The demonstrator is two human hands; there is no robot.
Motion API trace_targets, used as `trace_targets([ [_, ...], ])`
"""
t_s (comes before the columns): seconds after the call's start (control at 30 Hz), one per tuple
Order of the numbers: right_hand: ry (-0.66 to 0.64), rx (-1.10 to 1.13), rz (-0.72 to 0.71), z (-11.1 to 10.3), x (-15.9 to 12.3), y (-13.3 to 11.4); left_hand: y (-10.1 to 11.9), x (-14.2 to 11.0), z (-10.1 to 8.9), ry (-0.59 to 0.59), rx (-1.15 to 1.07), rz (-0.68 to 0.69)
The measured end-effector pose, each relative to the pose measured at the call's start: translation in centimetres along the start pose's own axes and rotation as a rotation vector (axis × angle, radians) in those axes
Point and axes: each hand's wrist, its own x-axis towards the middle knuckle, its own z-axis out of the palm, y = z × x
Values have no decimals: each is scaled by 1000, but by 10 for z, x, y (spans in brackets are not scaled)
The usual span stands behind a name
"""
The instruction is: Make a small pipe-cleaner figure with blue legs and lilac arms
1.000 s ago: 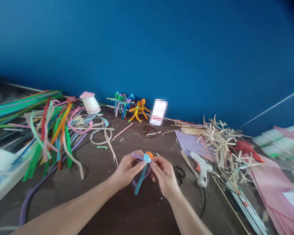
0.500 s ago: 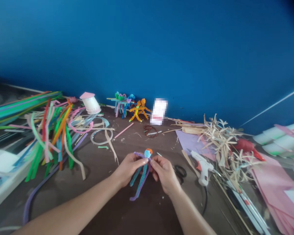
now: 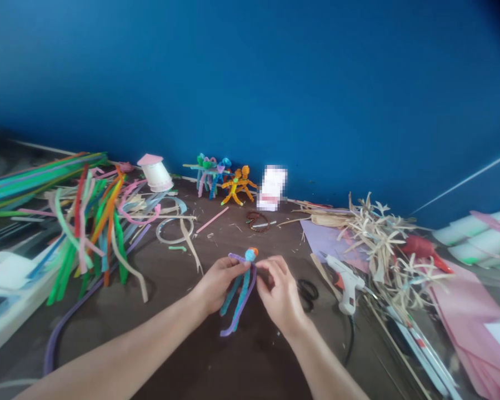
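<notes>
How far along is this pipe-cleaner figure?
Done: a blue-and-orange pom-pom head sits atop purple and teal pipe cleaners. In hand: the left hand pinches them below the head; the right hand is beside them. Left: the strands hang unbent, unlike the limbs of the orange pipe-cleaner figure by the wall.

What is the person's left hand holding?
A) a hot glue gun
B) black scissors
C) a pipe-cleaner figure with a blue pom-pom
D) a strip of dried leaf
C: the left hand grips the purple and teal pipe-cleaner figure just below its blue pom-pom.
</notes>
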Motion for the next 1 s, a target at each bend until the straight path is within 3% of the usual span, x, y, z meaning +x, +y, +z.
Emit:
trace_targets([
  [0.17, -10, -56, -15, -3, 1, -2, -1, 0, 1, -11, 45, 33],
  [0.37, 32, 60, 70, -2, 1, -3, -2, -1, 2, -14, 148, 94],
  [0.77, 27, 78, 79, 1, -2, -11, -9, 0, -1, 67, 453, 372],
  [1.0, 13, -22, -3, -1, -2, -13, -7, 1, -4, 79, 451, 312],
])
